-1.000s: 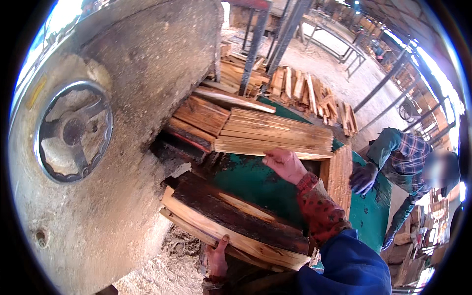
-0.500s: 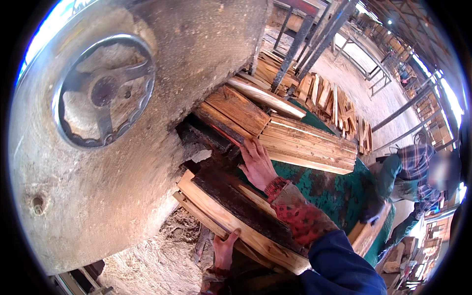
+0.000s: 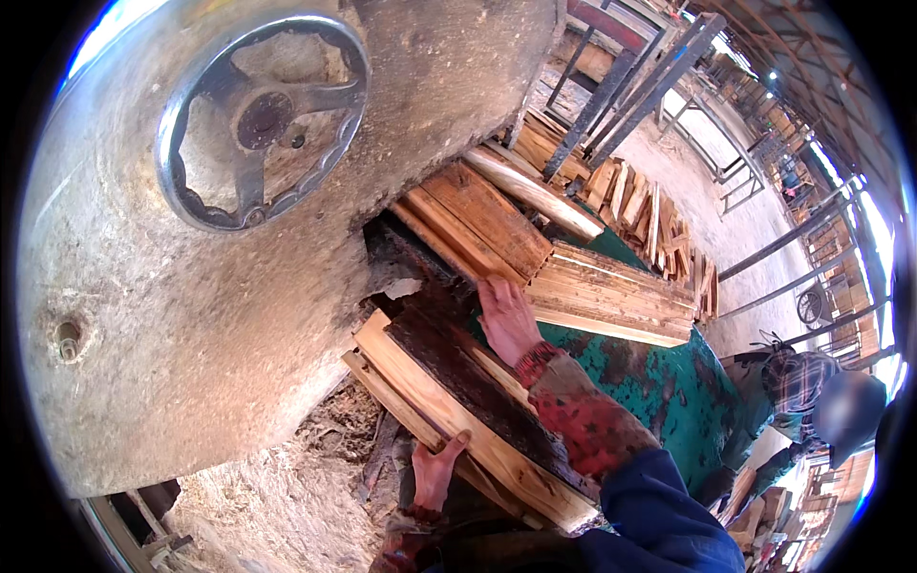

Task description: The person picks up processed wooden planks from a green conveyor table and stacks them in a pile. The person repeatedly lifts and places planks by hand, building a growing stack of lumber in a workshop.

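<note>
My left hand (image 3: 438, 475) is closed at the near edge of the boards, thumb over a thin wooden strip (image 3: 406, 406); its other fingers are mostly hidden. Against that strip lies a thicker pale board (image 3: 468, 430), and a dark, stained metal bar (image 3: 449, 372) runs along its far side. My right hand (image 3: 509, 320) reaches across the bar with fingers stretched out, fingertips touching the near side of a brown wooden block (image 3: 487, 224). A stack of pale boards (image 3: 611, 296) sits end to end with this block.
A large dusty machine panel with a metal handwheel (image 3: 263, 119) stands at left. The worn green table (image 3: 650, 392) extends right, where a co-worker (image 3: 802, 392) leans in. Split wood (image 3: 650, 210) is piled beyond. Sawdust (image 3: 277, 506) covers the ground below.
The view has shifted, so the handwheel sits higher and farther right. My right hand has slid slightly along the brown block toward its end. The co-worker has bent lower; my left hand keeps its hold.
</note>
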The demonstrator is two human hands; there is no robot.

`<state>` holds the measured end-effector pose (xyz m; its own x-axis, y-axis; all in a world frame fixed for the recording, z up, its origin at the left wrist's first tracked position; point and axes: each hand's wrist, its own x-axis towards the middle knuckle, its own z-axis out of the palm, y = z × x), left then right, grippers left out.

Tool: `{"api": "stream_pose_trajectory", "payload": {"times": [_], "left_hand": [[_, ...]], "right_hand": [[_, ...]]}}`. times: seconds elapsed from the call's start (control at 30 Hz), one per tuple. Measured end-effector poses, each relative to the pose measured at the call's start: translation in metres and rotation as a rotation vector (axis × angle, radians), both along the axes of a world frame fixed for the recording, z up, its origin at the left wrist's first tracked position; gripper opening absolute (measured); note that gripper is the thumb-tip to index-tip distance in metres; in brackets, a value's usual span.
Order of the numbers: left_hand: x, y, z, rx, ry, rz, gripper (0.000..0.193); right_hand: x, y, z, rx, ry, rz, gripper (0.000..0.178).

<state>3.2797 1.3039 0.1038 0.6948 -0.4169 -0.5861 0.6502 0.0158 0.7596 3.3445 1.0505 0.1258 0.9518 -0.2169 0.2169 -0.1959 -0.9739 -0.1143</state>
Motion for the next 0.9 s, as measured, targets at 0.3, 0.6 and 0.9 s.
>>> {"api": "stream_pose_trajectory", "payload": {"times": [0.3,0.6,0.9], "left_hand": [[-0.006,-0.003,-0.014,-0.059,0.031,0.058,0.056],[-0.007,-0.001,-0.017,-0.006,0.011,0.037,0.062],[-0.008,-0.003,-0.020,-0.061,0.009,0.040,0.061]], "right_hand": [[0.030,0.014,-0.020,-0.090,0.035,-0.074,0.026],[-0.027,0.010,0.016,0.160,0.042,-0.072,0.026],[-0.101,0.003,0.019,0.536,-0.204,-0.158,0.029]]}}
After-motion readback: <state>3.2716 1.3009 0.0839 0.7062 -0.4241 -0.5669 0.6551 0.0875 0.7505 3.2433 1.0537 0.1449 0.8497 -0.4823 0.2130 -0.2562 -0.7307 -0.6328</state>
